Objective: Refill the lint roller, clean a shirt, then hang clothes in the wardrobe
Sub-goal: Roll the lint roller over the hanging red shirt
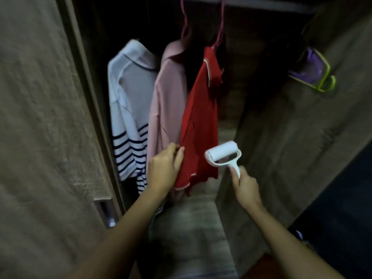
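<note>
Here, my left grip [163, 168] pinches the left edge of the red shirt [201, 121] low down near the hem, thumb and fingers closed on the cloth. My right grip [244, 186] is wrapped round the white handle of the lint roller [222, 153]. Its drum sits just beside the shirt's right edge; whether it touches I cannot tell through the blur. The shirt hangs from a pink hanger [220, 23] in the middle of the wardrobe [233, 109], right of a pink shirt [169, 101] and a white striped shirt [128, 101] farther left. I judge the cloth thin, light and limp: it would swing and bunch under the roller unless drawn taut, so the hem is the place to hold. The roller looks like light, stiff plastic with a tacky sheet, best held by the handle alone. The space is tight and dim: a wooden door [40, 117] close on the left, a wooden panel [291, 137] on the right carrying a purple bundle [314, 69] rimmed in green, and the wardrobe's wooden base [193, 214] below.
</note>
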`<action>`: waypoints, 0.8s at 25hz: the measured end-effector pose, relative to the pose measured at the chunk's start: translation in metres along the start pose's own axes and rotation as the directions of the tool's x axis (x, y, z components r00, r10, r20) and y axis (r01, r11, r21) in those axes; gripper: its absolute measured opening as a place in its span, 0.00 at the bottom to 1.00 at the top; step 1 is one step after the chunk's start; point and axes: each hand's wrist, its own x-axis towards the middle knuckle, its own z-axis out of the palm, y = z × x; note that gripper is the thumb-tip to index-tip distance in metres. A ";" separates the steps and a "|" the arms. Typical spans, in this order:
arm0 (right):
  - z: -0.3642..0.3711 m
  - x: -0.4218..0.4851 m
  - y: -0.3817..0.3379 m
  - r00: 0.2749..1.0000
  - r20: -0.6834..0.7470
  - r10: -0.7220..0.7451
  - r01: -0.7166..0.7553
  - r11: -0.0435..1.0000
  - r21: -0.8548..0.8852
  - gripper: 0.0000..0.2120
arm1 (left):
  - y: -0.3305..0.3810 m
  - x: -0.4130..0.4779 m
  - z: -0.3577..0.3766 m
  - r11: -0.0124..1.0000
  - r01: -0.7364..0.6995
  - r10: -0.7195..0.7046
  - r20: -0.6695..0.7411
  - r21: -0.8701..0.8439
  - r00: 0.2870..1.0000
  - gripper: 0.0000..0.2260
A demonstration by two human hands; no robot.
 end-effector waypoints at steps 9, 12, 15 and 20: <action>-0.078 -0.064 0.075 0.982 -0.168 0.084 -0.093 0.994 -0.049 0.23 | 0.096 -0.063 0.078 0.965 -0.052 0.126 0.278 -0.258 0.952 0.22; -0.120 -0.095 0.120 0.971 -0.195 0.142 -0.155 0.987 -0.052 0.19 | 0.156 -0.097 0.103 0.972 -0.029 0.149 0.514 -0.233 0.845 0.28; -0.177 -0.136 0.179 0.959 -0.218 0.181 -0.206 0.974 -0.098 0.19 | 0.224 -0.139 0.134 0.970 -0.014 0.168 0.623 -0.244 0.764 0.27; -0.294 -0.237 0.312 0.913 -0.248 0.324 -0.366 0.919 -0.147 0.18 | 0.378 -0.247 0.193 0.957 -0.025 0.231 0.706 -0.289 0.669 0.23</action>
